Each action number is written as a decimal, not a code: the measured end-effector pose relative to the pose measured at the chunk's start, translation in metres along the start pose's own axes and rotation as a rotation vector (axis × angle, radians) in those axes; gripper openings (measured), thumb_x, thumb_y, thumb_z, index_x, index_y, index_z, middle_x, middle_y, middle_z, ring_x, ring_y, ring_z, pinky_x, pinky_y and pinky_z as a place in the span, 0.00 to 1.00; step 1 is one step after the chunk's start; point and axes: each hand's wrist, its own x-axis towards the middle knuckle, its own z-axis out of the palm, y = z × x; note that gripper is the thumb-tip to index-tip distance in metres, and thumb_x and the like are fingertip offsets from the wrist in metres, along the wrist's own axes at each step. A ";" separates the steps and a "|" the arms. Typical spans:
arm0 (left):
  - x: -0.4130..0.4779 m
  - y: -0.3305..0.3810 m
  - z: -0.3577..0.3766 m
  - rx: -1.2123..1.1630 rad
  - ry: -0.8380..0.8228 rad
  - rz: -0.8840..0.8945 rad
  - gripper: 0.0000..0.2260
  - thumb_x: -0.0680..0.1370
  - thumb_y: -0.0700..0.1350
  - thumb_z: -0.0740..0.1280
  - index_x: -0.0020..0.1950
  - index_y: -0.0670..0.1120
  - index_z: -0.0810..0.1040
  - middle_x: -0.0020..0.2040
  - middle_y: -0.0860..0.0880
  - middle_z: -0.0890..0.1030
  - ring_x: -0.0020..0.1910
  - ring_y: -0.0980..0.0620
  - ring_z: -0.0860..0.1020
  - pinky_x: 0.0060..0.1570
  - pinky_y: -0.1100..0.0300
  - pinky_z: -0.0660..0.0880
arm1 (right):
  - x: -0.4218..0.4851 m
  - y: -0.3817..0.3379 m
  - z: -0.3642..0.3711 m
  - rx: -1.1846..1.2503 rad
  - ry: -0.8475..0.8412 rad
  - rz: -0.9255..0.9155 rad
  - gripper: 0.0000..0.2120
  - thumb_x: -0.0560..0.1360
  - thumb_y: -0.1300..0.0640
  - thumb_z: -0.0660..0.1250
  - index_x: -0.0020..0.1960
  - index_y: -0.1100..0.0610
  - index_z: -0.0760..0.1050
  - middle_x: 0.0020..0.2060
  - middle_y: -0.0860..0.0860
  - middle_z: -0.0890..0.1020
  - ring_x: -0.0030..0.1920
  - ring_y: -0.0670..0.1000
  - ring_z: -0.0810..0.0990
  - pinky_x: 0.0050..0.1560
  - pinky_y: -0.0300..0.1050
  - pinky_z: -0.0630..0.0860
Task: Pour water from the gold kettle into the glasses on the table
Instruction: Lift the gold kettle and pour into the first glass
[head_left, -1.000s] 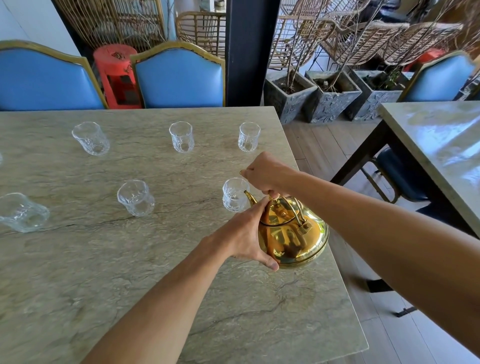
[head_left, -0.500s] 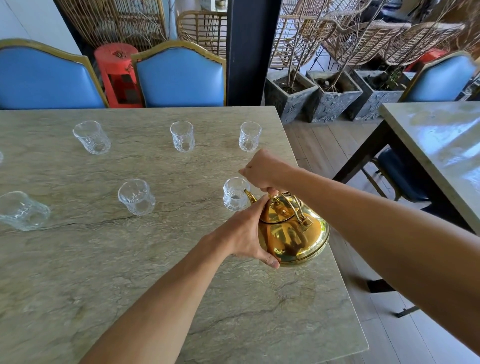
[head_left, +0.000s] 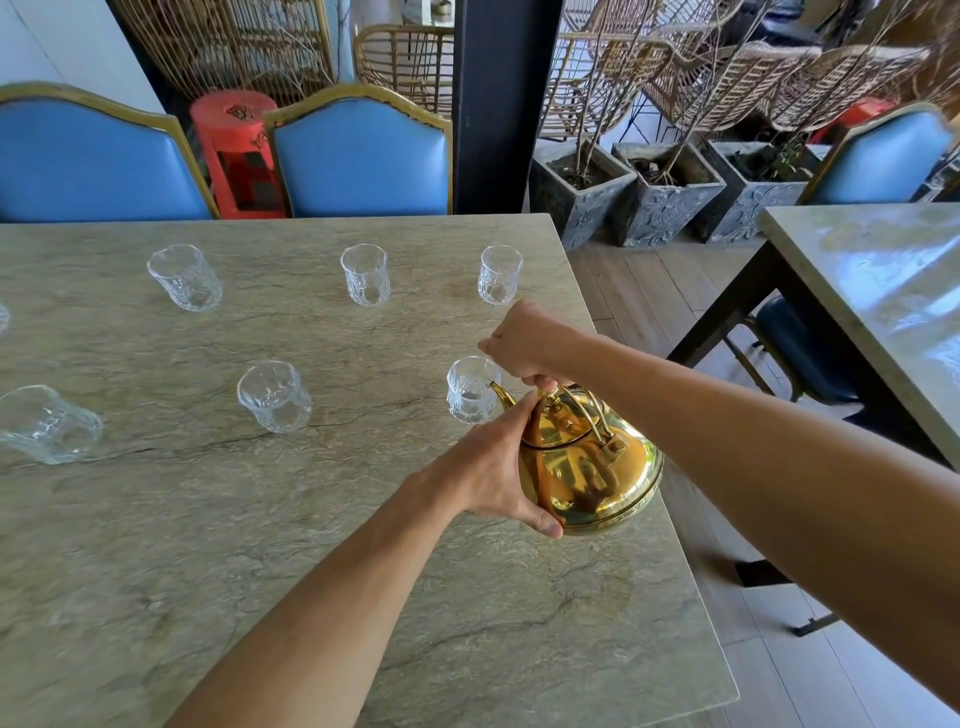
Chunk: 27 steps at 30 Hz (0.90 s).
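A shiny gold kettle (head_left: 587, 467) is tilted near the right edge of the stone table (head_left: 218, 545), its spout over the rim of a clear glass (head_left: 470, 391). My right hand (head_left: 530, 340) grips the top of the kettle's handle. My left hand (head_left: 493, 467) cups the kettle's left side with fingers and thumb around the body. Several other clear glasses stand on the table: one at mid-table (head_left: 274, 397), one at the left edge (head_left: 49, 423), and a far row of three (head_left: 186, 278) (head_left: 365, 274) (head_left: 500, 274).
Two blue chairs (head_left: 363, 156) stand behind the table's far edge, with a red stool (head_left: 236, 150) between them. A dark pillar (head_left: 501, 104) and stone planters (head_left: 665, 192) are beyond. A second table (head_left: 883, 291) stands to the right across a wooden floor gap.
The kettle has stayed tilted at the near-right glass, with both hands holding their grips. The hands and kettle shifted only slightly.
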 end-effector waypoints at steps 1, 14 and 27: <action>0.000 0.000 0.000 0.000 0.000 -0.004 0.70 0.54 0.60 0.88 0.81 0.64 0.41 0.80 0.50 0.66 0.78 0.48 0.68 0.78 0.47 0.65 | 0.000 0.000 0.000 0.004 0.002 0.002 0.16 0.83 0.51 0.60 0.51 0.66 0.75 0.26 0.58 0.73 0.22 0.53 0.71 0.21 0.39 0.67; 0.000 0.004 0.000 0.002 -0.018 -0.029 0.72 0.54 0.60 0.88 0.84 0.55 0.41 0.80 0.49 0.67 0.78 0.47 0.68 0.79 0.48 0.64 | -0.001 0.001 -0.001 0.053 -0.016 0.004 0.18 0.83 0.54 0.60 0.61 0.70 0.73 0.26 0.58 0.73 0.21 0.53 0.70 0.18 0.36 0.65; -0.001 0.006 -0.001 0.006 -0.018 -0.034 0.72 0.54 0.59 0.88 0.84 0.53 0.42 0.79 0.49 0.67 0.77 0.47 0.69 0.78 0.48 0.65 | -0.004 0.001 -0.002 0.036 -0.008 -0.008 0.18 0.83 0.54 0.60 0.57 0.70 0.74 0.26 0.58 0.73 0.21 0.53 0.70 0.19 0.37 0.66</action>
